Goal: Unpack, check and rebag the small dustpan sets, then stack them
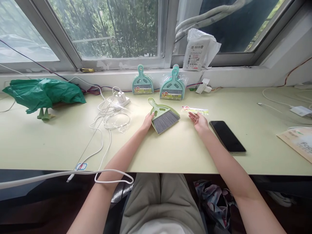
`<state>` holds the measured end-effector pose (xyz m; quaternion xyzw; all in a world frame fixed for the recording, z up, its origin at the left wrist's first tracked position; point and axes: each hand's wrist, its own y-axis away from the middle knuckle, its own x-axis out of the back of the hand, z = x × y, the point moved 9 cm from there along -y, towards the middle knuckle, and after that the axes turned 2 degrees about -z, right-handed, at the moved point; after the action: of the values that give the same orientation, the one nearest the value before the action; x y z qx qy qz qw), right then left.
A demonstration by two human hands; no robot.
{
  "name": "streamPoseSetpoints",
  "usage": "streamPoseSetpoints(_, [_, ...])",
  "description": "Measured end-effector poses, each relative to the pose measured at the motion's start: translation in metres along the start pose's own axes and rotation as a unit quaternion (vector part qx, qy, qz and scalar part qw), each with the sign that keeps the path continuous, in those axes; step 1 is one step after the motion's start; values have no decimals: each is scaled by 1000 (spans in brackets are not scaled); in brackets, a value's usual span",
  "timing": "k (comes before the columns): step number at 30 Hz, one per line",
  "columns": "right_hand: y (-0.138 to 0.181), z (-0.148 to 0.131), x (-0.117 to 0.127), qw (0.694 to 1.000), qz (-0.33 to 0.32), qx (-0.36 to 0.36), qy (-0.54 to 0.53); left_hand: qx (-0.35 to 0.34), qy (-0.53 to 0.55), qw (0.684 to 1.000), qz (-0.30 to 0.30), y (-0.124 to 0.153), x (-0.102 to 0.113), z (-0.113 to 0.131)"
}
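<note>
My left hand (148, 122) is closed on the left edge of a light green dustpan and brush set (163, 117). The brush is nested in the pan, and its grey bristles point toward me and to the right. To the right, my right hand (199, 123) has its palm turned inward and its fingers loosely stretched out. Just beyond those fingers is a printed label strip (195, 110); whether they touch it I cannot tell. Behind stand wrapped turquoise dustpan sets, one alone (142, 81) and a stack (172, 85), leaning at the wall.
A black phone (227, 136) lies right of my right hand. White cables (109, 126), a power strip (122, 101) and a green plastic bag (44, 94) occupy the left side. One cable crosses my left forearm. A white package (195, 57) stands on the sill; a paper packet (298, 141) lies far right.
</note>
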<state>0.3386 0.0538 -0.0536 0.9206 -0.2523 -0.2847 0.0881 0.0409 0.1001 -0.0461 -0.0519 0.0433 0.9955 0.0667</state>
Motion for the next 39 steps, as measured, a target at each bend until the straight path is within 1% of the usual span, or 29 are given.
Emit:
streamPoseSetpoints(1, [-4, -4, 8, 999, 22, 6, -29, -3, -3, 1000, -12, 0, -3, 1])
streamPoseSetpoints(3, [-9, -7, 15, 998, 37, 4, -57, -3, -7, 999, -32, 2, -8, 3])
streamPoseSetpoints(7, [-5, 0, 7, 998, 6, -34, -51, 9, -20, 998, -52, 7, -13, 6])
streamPoseSetpoints(9, [1, 3, 0, 998, -3, -36, -51, 9, -32, 998, -54, 9, -14, 6])
streamPoseSetpoints(13, [11, -2, -4, 999, 9, 15, -43, -12, -49, 996, -67, 10, -17, 6])
streamPoseSetpoints(15, [14, -10, -5, 998, 12, 52, 16, -24, -65, 995, -75, 12, -20, 7])
streamPoseSetpoints(17, [22, -22, -14, 986, -13, 115, 119, -36, -89, 992, -86, 15, -24, 9])
streamPoseSetpoints(18, [29, -28, -24, 968, -40, 163, 185, -44, -102, 989, -97, 17, -28, 10])
streamPoseSetpoints(19, [39, -33, -37, 938, -73, 216, 259, -53, -114, 986, -111, 20, -33, 11])
streamPoseSetpoints(20, [51, -35, -51, 895, -106, 274, 335, -63, -126, 982, -125, 23, -38, 12])
streamPoseSetpoints(22, [79, -28, -80, 781, -154, 368, 481, -88, -146, 975, -143, 29, -47, 15])
streamPoseSetpoints(24, [102, -13, -98, 673, -161, 427, 583, -114, -160, 969, -151, 35, -53, 17])
streamPoseSetpoints(25, [109, -7, -103, 633, -149, 441, 619, -125, -166, 966, -154, 37, -56, 18])
streamPoseSetpoints(26, [113, -1, -106, 601, -138, 447, 648, -134, -172, 963, -159, 39, -58, 19])
streamPoseSetpoints(27, [116, 3, -108, 577, -124, 449, 671, -141, -176, 960, -163, 40, -60, 19])
streamPoseSetpoints(28, [117, 6, -109, 560, -110, 449, 688, -148, -176, 959, -165, 41, -61, 20])
streamPoseSetpoints(30, [116, 7, -109, 534, -92, 450, 710, -159, -169, 959, -164, 42, -62, 21])
streamPoseSetpoints(33, [113, 8, -109, 515, -92, 446, 726, -163, -152, 961, -165, 41, -61, 22])
streamPoseSetpoints(35, [109, 9, -108, 521, -98, 435, 728, -161, -144, 961, -173, 40, -62, 23])
streamPoseSetpoints(39, [103, 7, -104, 564, -100, 425, 701, -152, -124, 960, -200, 42, -65, 29])
